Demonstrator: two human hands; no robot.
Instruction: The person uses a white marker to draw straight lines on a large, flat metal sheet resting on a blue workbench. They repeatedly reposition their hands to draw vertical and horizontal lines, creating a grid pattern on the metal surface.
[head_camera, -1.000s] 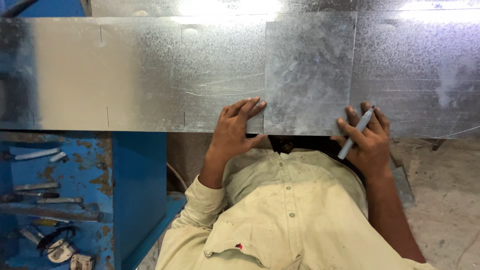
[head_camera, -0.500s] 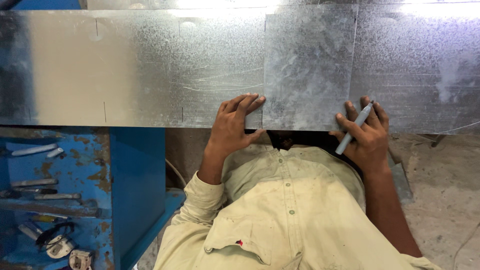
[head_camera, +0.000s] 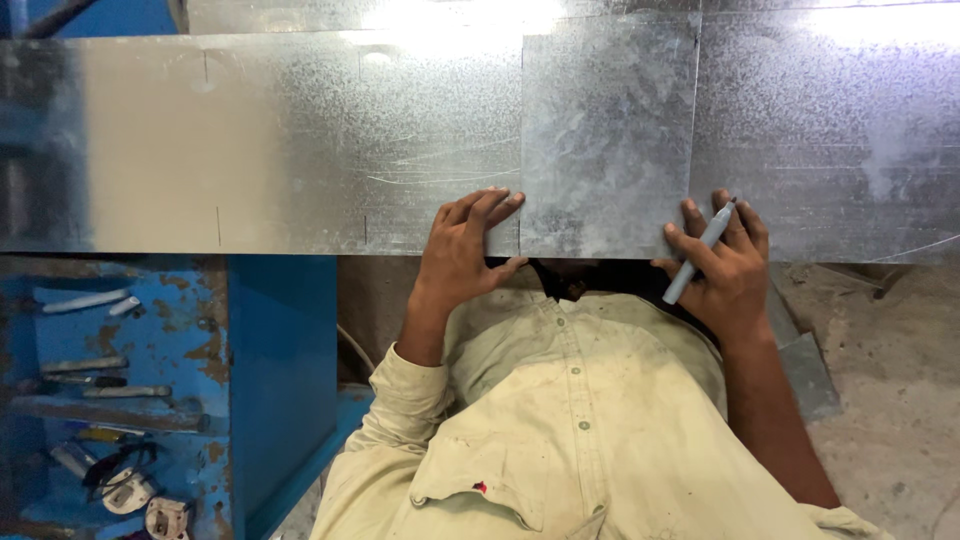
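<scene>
A long galvanized metal sheet (head_camera: 280, 150) spans the view. On it lies a smaller square metal piece (head_camera: 608, 130). My left hand (head_camera: 465, 250) grips the near edge of the sheet at the square piece's lower left corner, thumb underneath. My right hand (head_camera: 728, 270) holds a grey marker (head_camera: 698, 252), its tip at the square piece's lower right edge, fingers resting on the sheet's near edge.
A blue metal bench (head_camera: 270, 370) at the lower left carries a shelf with several hand tools (head_camera: 100, 390) and a tape measure (head_camera: 165, 515). Concrete floor (head_camera: 890, 400) lies at the right, with a metal offcut (head_camera: 805, 370) on it.
The view has shifted slightly; both hands stay at the sheet's near edge. The marker in my right hand has tilted a little, its tip nearer the square piece.
</scene>
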